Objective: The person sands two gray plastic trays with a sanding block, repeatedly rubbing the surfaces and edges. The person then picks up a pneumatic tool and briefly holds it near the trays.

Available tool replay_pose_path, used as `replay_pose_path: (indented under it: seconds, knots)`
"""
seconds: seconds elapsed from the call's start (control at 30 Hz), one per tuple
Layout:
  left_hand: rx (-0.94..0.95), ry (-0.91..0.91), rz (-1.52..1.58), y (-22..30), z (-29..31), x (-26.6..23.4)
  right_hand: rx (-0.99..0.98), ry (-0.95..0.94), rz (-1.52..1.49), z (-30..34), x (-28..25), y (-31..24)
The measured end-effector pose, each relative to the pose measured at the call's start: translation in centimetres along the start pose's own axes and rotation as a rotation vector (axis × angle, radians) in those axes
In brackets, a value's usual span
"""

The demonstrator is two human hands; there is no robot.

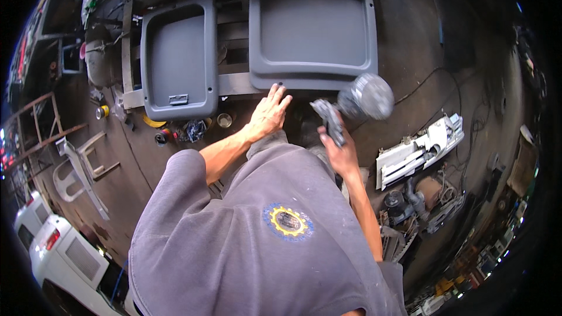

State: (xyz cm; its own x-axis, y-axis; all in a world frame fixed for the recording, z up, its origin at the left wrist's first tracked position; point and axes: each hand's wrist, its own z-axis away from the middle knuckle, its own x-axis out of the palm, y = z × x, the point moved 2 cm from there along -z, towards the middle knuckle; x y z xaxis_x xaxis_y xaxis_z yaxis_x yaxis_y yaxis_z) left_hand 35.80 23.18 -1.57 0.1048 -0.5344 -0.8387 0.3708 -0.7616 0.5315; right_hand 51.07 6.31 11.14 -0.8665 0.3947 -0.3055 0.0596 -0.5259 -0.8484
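My right hand [343, 151] is wrapped round the grip of a spray gun [329, 118], whose round cup [374, 97] is blurred and lies to the right of the gun body. The gun is close to the near right corner of a large grey moulded panel [310, 73]. My left hand [269, 112] stretches its fingers toward that panel's near edge; the fingertips overlap the edge beside a small dark hole, and I cannot tell whether they touch. To the left rests a narrower grey panel [151, 61] with a small rectangular recess near its lower end.
A slatted wooden support [239, 83] lies under both panels. On the floor are a glass jar [224, 120], a yellow tape roll [102, 112], a white plastic vehicle part [421, 149], and machinery parts [418, 199]. A dark hose [418, 89] trails at right; a metal frame [41, 123] stands left.
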Motion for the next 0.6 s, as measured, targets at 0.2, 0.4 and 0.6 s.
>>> replay_pose_path:
  seconds: [0.2,0.4,0.6]
  knots:
    - [0.143,-0.186,0.033,-0.3,1.1,-2.6,-0.03,-0.072,0.211,-7.9,6.7,1.5]
    - [-0.305,-0.024,0.334,0.8,7.7,-1.5,0.198,-0.168,0.26,-9.7,7.8,0.9]
    - [-0.438,-0.246,0.992,7.8,5.7,0.8,-0.096,-0.026,0.122,-5.4,5.2,1.7]
